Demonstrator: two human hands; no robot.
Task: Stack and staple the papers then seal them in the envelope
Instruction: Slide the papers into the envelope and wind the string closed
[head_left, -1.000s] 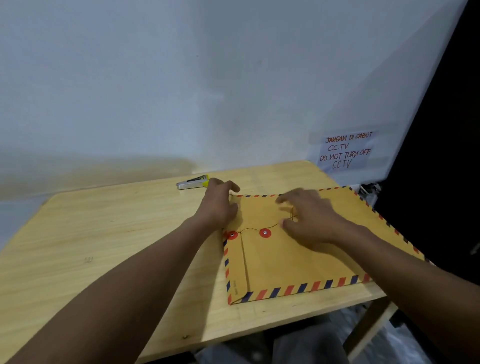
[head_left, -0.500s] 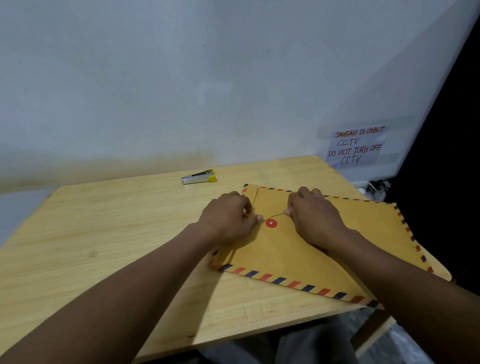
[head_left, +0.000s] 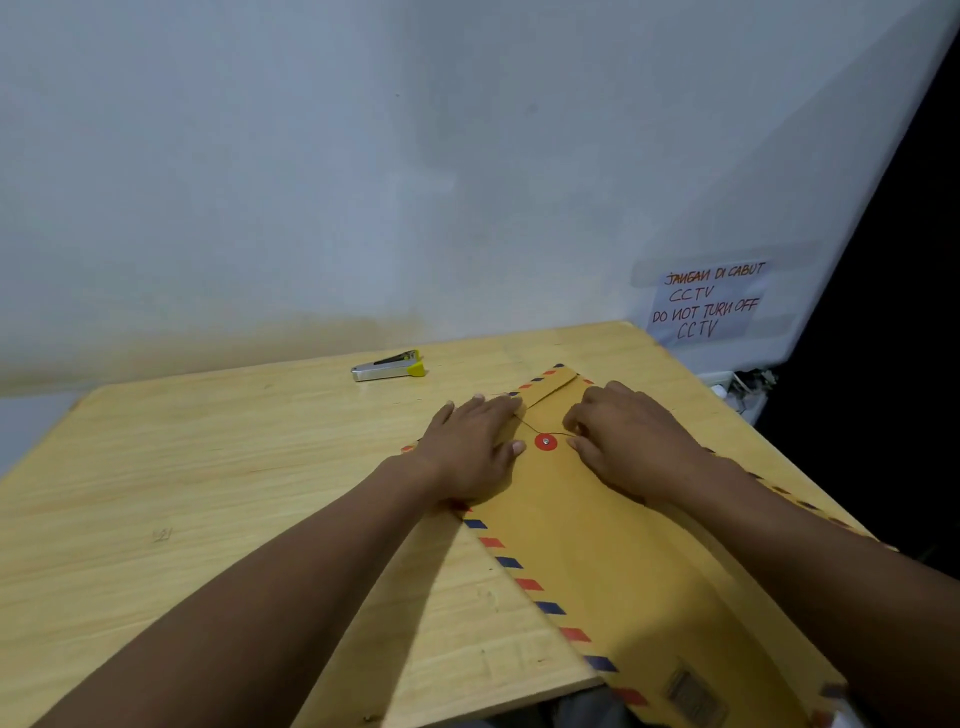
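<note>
Brown envelope (head_left: 613, 545) flat on wooden worktop (head_left: 208, 493), left hand (head_left: 475, 447) spread flat on its flap, right hand (head_left: 623, 441) pinching thin string (head_left: 558, 434) beside red button (head_left: 545, 442), stapler (head_left: 388, 366) well beyond envelope

I have one wide-angle view only, from my head, looking forward and down across the counter (head_left: 218, 467) toward the wall (head_left: 363, 156) behind its far edge, close above the near edge, both forearms entering from below.
</note>
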